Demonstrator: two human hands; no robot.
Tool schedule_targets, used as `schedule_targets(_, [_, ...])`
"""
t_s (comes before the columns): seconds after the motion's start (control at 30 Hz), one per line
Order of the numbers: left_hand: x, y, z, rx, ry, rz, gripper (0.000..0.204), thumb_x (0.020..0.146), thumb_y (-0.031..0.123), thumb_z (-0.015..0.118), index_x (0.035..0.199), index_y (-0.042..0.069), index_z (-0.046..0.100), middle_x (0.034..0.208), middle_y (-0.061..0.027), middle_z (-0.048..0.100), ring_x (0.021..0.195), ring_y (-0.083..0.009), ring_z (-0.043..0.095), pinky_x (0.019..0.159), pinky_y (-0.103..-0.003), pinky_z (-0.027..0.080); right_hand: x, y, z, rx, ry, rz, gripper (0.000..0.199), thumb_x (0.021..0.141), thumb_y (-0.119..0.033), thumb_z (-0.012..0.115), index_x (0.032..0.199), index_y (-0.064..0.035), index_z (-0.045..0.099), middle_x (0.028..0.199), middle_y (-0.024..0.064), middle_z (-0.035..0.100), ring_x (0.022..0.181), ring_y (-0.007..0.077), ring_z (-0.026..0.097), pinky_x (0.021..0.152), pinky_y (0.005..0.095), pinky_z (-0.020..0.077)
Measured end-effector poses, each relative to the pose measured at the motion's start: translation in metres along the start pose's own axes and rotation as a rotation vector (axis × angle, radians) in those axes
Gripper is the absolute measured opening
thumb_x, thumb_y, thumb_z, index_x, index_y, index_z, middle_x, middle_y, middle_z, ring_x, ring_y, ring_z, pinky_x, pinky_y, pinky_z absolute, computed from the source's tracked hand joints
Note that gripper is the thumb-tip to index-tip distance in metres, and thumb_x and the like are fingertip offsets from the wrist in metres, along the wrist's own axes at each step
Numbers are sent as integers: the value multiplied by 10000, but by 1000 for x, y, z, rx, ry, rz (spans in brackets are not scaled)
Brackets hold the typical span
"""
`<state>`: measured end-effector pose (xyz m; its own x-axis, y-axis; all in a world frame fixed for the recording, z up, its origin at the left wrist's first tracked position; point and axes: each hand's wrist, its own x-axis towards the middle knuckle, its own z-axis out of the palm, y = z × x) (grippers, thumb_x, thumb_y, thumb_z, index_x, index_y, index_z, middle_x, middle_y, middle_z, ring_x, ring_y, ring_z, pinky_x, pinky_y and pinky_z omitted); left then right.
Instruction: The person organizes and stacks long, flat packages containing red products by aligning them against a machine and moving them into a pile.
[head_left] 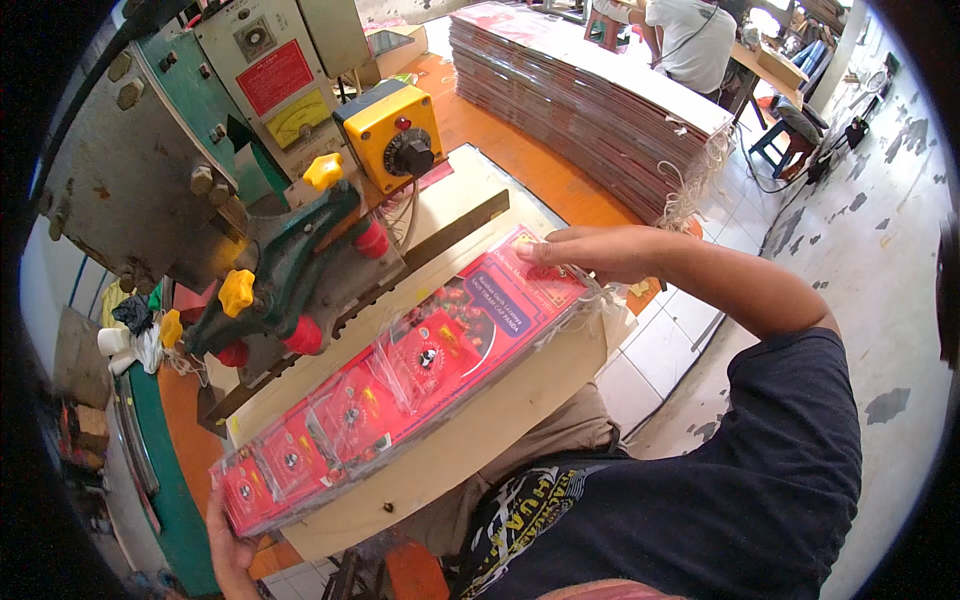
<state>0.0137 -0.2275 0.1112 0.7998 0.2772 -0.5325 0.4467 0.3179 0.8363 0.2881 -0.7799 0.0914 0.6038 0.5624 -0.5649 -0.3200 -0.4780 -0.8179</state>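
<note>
Red packets (pixel 400 370) between left hand (pixel 230 540), right hand (pixel 600 253) (both touching).

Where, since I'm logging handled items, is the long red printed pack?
In the head view, the long red printed pack slants mid-frame over the pale worktop, between the left hand at lower left and the right hand, right of centre.

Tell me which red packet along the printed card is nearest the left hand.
The lowest red packet, at the end of the card beside the left hand; the other packets sit farther up, toward the right hand.
</note>
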Motion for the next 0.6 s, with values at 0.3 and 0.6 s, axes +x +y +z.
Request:
schedule_targets(0.3, [21,-26,-20,-36,-74,25,667,926,496,629,1402,59,464,1360,-122,580,1199,-275,597,1032,-480,469,-16,-16,14,258,-98,7,760,891,-552,660,1376,3,478,1343,186,569,1218,210,589,1052,388,477])
schedule_targets(0.6, [10,-30,-26,26,-5,81,654,925,430,655,1395,23,451,1330,-140,592,1177,-262,611,988,-441,510,-28,-3,28,339,-158,-15,710,860,-325,744,1384,42,435,1310,164,592,1158,210,618,1024,361,491])
